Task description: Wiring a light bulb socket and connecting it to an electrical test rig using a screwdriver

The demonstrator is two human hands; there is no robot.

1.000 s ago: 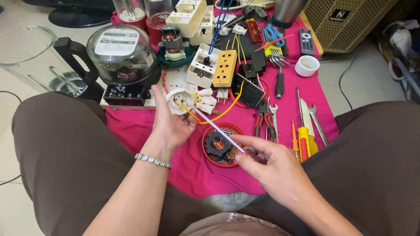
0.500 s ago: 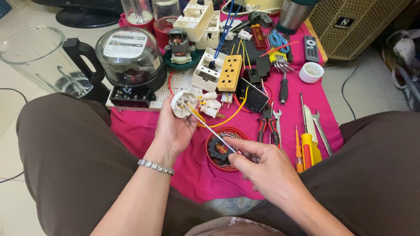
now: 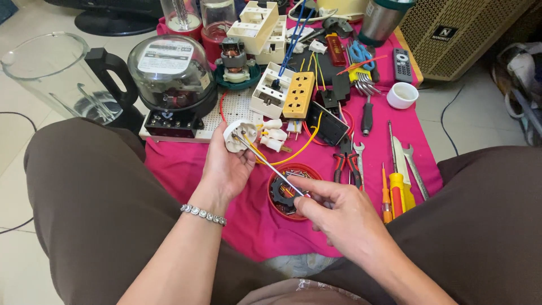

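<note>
The left hand (image 3: 228,166) has its grip clenched around a small round white socket (image 3: 239,135) held above the pink cloth (image 3: 248,220), the right hand (image 3: 339,212) pinches a thin screwdriver (image 3: 270,164) whose tip sits in the socket, with a red dish (image 3: 276,206) below and pliers (image 3: 345,164) beside.

A bright pink cloth (image 3: 248,220) spread over the pale tiled floor (image 3: 22,237) carries a yellow-handled screwdriver (image 3: 397,186), steel wrench (image 3: 415,169), red-handled pliers (image 3: 345,164) and small white cup (image 3: 402,95).
</note>
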